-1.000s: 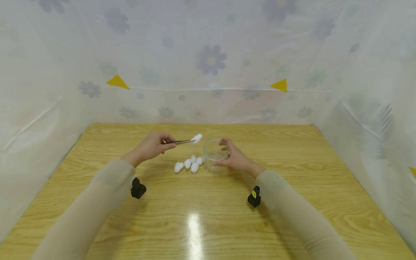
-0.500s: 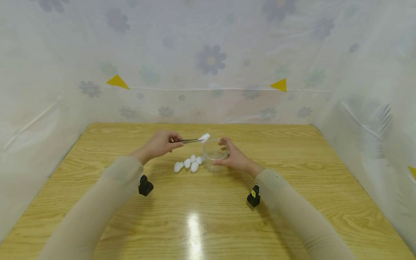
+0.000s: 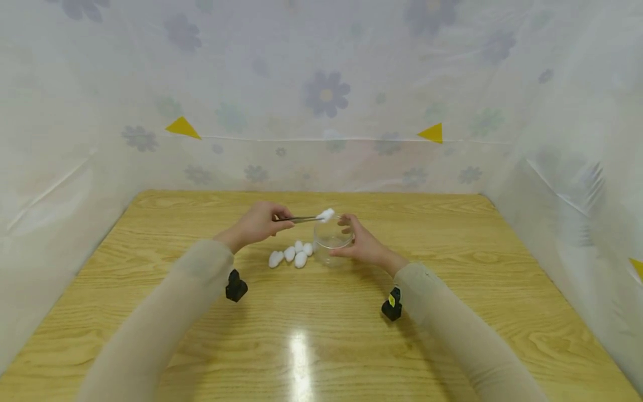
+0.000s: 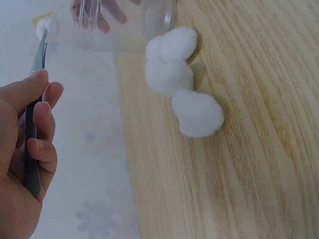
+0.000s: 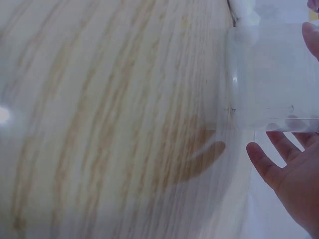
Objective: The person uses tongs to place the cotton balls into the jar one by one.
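Observation:
My left hand point(image 3: 258, 221) pinches metal tweezers point(image 3: 303, 219) between thumb and fingers. At their tips a white cotton ball point(image 3: 326, 214) is held over the left side of the rim of a clear round jar point(image 3: 333, 252). My right hand point(image 3: 365, 241) grips this jar from the right, thumb at the near side and fingers round the far side. Several more cotton balls point(image 3: 300, 259) lie on the table just left of the jar. In the left wrist view the tweezers point(image 4: 33, 144) lie along the curled fingers, with the cotton ball point(image 4: 47, 30) beyond.
The wood-grained table point(image 3: 321, 357) reaches back to a flowered white curtain point(image 3: 251, 89), which also hangs on both sides. Yellow triangles point(image 3: 433, 133) mark the curtain. A black wrist camera point(image 3: 236, 286) hangs under the left sleeve, another point(image 3: 392, 305) under the right.
My left hand has moved right, carrying the tweezers and cotton ball from left of the jar to over its rim. The right hand, the jar and the loose cotton balls have stayed in place.

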Demonstrator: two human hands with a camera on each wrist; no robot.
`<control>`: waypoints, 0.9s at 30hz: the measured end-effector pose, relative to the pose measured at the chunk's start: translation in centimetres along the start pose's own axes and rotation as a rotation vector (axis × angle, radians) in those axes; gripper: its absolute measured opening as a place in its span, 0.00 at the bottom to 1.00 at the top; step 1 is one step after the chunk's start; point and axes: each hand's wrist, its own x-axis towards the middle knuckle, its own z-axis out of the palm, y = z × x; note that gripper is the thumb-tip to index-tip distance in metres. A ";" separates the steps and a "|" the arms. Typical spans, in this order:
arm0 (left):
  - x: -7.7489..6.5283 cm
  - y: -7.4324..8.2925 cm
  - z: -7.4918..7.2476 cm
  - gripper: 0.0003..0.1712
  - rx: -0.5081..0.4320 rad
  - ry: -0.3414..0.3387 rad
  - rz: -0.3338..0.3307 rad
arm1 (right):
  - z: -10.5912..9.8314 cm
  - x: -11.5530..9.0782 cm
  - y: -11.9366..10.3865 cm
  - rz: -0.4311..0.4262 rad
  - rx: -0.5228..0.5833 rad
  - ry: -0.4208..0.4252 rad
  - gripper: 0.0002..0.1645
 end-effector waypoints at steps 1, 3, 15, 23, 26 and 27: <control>0.1 0.0 0.1 0.10 -0.002 0.000 0.002 | 0.0 0.0 0.0 0.000 0.002 0.001 0.55; 0.1 0.0 0.4 0.10 -0.015 -0.003 0.005 | 0.1 0.0 0.1 -0.001 0.005 0.002 0.54; 0.6 0.3 1.2 0.12 -0.030 -0.042 -0.004 | 0.1 0.1 0.3 -0.003 0.010 0.006 0.54; 0.9 0.4 1.5 0.11 -0.029 -0.044 -0.003 | 0.1 0.1 0.2 0.014 0.008 0.006 0.56; 0.9 0.4 1.6 0.11 -0.020 -0.041 0.000 | 0.1 0.1 0.1 0.020 0.007 0.001 0.57; 0.9 0.4 1.6 0.11 -0.018 -0.041 0.004 | 0.0 0.1 0.1 0.020 0.008 0.000 0.57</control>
